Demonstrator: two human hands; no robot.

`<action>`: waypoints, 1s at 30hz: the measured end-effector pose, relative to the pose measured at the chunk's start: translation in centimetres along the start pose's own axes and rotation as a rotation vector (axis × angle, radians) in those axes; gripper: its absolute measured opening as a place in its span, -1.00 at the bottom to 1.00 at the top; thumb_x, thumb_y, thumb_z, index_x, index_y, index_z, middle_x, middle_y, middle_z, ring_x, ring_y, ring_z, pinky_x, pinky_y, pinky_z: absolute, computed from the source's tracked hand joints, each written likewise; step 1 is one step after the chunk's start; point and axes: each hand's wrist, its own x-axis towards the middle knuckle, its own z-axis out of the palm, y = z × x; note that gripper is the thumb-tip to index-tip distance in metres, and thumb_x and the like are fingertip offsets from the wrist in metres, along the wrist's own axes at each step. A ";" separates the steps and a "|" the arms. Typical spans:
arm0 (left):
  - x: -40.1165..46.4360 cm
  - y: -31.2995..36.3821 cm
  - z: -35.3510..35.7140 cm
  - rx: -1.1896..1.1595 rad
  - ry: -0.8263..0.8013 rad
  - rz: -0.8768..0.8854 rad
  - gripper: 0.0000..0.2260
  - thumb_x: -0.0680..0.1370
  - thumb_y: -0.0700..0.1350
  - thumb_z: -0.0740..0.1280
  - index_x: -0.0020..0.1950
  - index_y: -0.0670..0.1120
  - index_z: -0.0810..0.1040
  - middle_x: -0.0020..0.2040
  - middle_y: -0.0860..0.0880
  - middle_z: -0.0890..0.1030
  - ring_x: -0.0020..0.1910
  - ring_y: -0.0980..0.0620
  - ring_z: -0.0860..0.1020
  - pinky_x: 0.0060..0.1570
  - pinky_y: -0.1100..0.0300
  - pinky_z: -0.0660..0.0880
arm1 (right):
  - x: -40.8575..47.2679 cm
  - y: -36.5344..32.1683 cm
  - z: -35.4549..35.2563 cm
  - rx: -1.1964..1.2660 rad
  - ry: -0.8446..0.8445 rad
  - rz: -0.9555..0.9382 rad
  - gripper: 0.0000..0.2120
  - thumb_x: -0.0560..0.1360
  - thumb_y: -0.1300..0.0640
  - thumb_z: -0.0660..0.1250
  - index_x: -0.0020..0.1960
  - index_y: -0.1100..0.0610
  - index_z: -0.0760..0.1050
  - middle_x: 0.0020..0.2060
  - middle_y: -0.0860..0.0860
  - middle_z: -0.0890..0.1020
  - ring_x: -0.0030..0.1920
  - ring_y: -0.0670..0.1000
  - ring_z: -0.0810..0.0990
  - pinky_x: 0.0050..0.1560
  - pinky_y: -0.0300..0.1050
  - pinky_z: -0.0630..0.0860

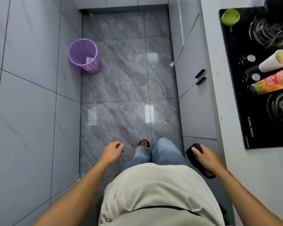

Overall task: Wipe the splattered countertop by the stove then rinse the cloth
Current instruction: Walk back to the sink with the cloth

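Note:
My right hand (207, 156) grips a black cloth with a yellow side (194, 154), held low in front of the cabinet just left of the countertop edge. My left hand (113, 150) hangs over the floor, fingers loosely curled, holding nothing. The pale countertop (217, 98) runs along the right side, with small yellowish splatter spots (217, 73) beside the black glass stove (255, 115). No sink shows in this view.
On the stove stand a green cup (230, 16), a white paper cup (275, 62) and a plastic drink bottle (271, 83). A purple mesh bin (85, 56) stands on the grey tiled floor by the left wall. Grey cabinet doors with black handles (200, 76) sit below the counter.

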 end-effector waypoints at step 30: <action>23.0 17.4 -25.4 0.109 -0.091 -0.217 -0.80 0.72 0.01 0.28 0.11 0.04 0.70 0.09 0.05 0.74 0.09 0.00 0.67 0.06 0.12 0.52 | 31.7 -47.4 -19.6 0.101 0.036 -0.230 -0.77 0.65 -0.16 0.29 -0.10 -0.07 0.50 -0.18 -0.13 0.64 -0.16 -0.18 0.56 -0.24 -0.26 0.38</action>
